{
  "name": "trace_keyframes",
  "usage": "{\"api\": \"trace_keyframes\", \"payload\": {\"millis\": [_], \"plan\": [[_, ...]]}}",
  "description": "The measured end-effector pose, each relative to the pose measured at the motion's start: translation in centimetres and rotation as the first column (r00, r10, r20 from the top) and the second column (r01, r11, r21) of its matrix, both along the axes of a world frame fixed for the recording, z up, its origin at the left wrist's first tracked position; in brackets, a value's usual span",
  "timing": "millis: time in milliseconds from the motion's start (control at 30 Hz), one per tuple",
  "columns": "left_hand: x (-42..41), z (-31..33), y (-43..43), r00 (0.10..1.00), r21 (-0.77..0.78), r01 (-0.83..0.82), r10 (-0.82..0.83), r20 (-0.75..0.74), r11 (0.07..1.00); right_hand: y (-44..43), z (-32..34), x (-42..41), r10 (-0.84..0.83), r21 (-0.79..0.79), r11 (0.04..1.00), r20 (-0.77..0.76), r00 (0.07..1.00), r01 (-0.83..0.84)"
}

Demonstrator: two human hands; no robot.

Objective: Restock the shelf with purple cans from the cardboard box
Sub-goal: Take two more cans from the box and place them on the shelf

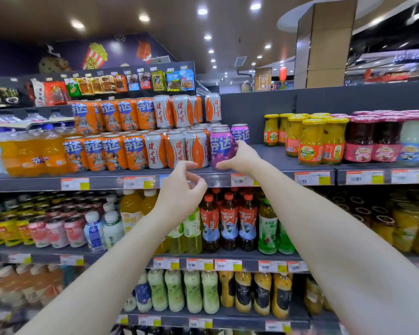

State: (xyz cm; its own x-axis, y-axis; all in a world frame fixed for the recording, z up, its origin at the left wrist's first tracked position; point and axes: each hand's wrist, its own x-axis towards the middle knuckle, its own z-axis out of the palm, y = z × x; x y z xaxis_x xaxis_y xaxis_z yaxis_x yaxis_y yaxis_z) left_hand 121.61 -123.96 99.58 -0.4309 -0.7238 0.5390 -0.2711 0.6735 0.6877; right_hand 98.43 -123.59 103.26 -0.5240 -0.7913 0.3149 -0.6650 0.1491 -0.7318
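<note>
A purple can (220, 147) stands at the front of the grey top shelf (276, 157), right beside a row of white-and-orange cans (177, 148). My right hand (243, 158) grips this can from its right side, thumb low near its base and fingers up along its flank. A second purple can (240, 132) stands just behind it. My left hand (182, 192) hovers in front of the shelf edge below the white-and-orange cans, its fingers loosely curled and holding nothing. The cardboard box is out of view.
Orange cans (107, 153) are stacked two high to the left. Jars of yellow fruit (312, 141) and red jars (373, 143) stand at the right, with bare shelf between them and the purple cans. Bottled drinks (228, 221) fill the lower shelves.
</note>
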Motion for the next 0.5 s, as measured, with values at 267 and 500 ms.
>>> {"api": "trace_keyframes", "payload": {"millis": [267,500], "plan": [[4.7,-0.8,6.7,0.987,-0.074,-0.015,0.027,0.159,0.997,9.4,-2.2,6.1,-0.046,0.089,0.994,-0.218,0.975,0.067],[5.5,-0.5,13.6,0.975,-0.069,-0.003,0.018,0.220,0.998,19.4,-3.2,9.1,-0.040,0.170,0.981,-0.294,0.955,0.093]]}}
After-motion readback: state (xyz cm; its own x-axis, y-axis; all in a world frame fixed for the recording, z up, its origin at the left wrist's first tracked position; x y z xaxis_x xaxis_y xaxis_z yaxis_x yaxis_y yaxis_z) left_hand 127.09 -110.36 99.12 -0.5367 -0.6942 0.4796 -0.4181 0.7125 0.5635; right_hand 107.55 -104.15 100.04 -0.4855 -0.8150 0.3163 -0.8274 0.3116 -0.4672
